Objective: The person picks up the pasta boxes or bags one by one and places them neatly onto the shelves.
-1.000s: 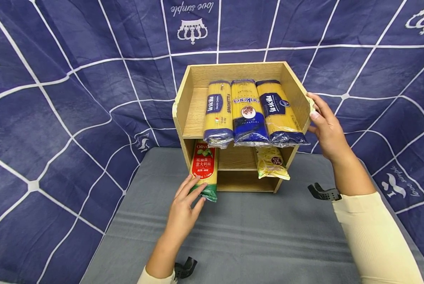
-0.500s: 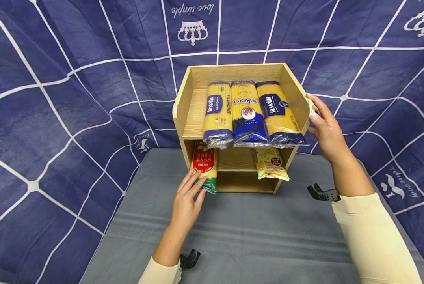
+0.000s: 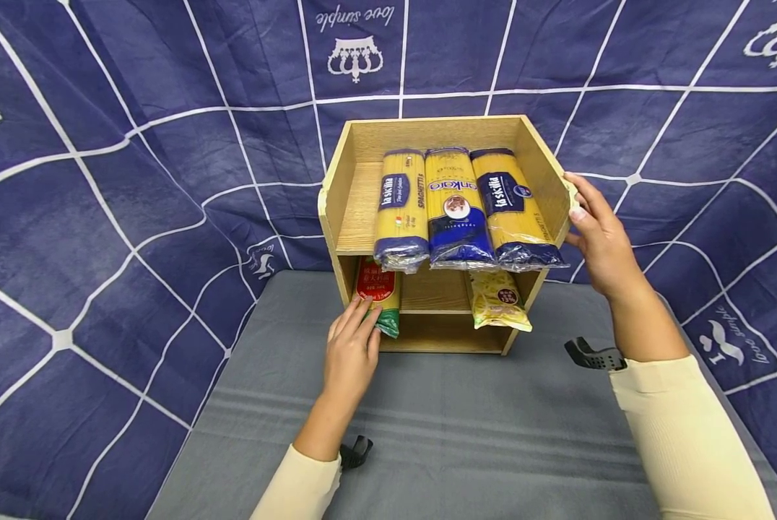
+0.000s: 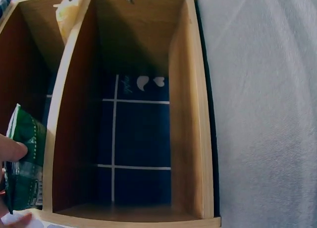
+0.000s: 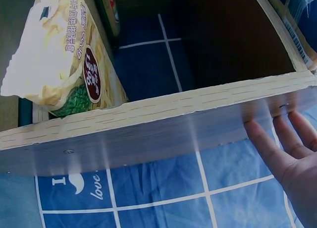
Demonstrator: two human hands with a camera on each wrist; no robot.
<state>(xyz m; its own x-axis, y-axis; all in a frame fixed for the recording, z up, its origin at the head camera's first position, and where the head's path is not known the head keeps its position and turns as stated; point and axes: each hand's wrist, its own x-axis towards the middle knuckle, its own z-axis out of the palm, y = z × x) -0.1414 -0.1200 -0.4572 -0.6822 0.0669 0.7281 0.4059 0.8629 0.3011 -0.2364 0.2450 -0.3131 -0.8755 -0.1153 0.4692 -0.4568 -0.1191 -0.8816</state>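
In the head view, my left hand [image 3: 352, 354] lies with its fingers on the near end of a red, yellow and green pasta packet [image 3: 388, 314]. This packet sits at the left of the middle shelf, and its inner end is hidden under the top shelf. The left wrist view shows a fingertip against the packet's green end [image 4: 27, 163]. My right hand [image 3: 603, 242] rests against the right side of the wooden shelf unit [image 3: 343, 173], thumb at the front edge. In the right wrist view, straight fingers [image 5: 262, 139] touch the outer face of the side panel.
Three spaghetti packs, a left one [image 3: 401, 206], a blue-and-yellow middle one [image 3: 456, 206] and a right one [image 3: 512, 206], lie on the top shelf. A yellow packet [image 3: 499, 300] pokes out at the middle shelf's right. Grey cloth [image 3: 466, 433] covers the table; blue curtain [image 3: 167, 108] hangs behind.
My left hand has moved forward, and the red and green pasta packet has slid deeper into the middle shelf. My right hand has stayed at the side panel.
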